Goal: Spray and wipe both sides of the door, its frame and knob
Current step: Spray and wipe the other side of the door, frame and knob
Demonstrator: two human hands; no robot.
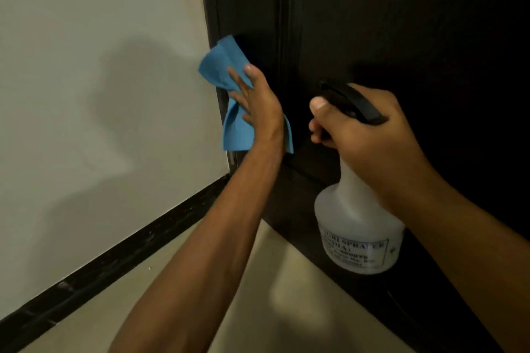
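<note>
A dark brown door (401, 23) fills the upper right, with its dark frame (212, 17) running down its left edge beside the wall. My left hand (258, 103) presses a blue cloth (220, 66) flat against the frame and door edge, fingers straight. My right hand (364, 129) grips the black trigger head of a translucent white spray bottle (355, 226), which hangs upright in front of the lower door. The nozzle points toward the door. No knob is in view.
A pale wall (100, 66) stands at the left, with a black skirting board (114, 264) along its base. Beige floor tiles (258, 295) lie below my arms. A small metal fitting (232, 159) shows on the frame just under the cloth.
</note>
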